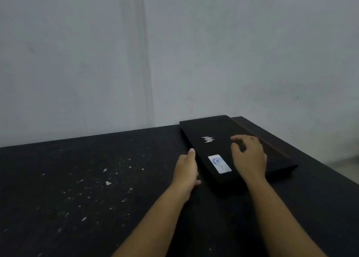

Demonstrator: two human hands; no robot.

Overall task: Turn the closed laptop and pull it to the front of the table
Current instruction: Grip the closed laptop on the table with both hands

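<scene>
— How far along are you?

— Barely begun, I judge. From the head view, the closed black laptop [231,151] lies at the far right corner of the dark surface [87,188], close to the wall, with one short end toward me and its long sides running away from me at a slant. The silver logo [207,139] on its lid and the pale sticker [220,163] nearer me both sit crooked from where I stand. So the turn is not finished, and the pull to the front has not happened: a wide stretch of speckled surface lies between the laptop and my edge.

— And your hands?

— My left hand [186,170] is set against the laptop's left long edge, thumb side up, fingers stretched along the side; its grip is open, pressing flat, not clasping. My right hand [249,155] rests over the lid to the right of the sticker, its fingers [236,139] curled and spread near the logo. That grip is loose and open too. Whether the fingertips touch the lid I cannot tell, because the hand is blurred.

— What is left, then?

— I would say swinging the laptop round until it sits square to me, then drawing it across to the near edge. Both forearms reach out fairly straight from the bottom of the picture.
</scene>
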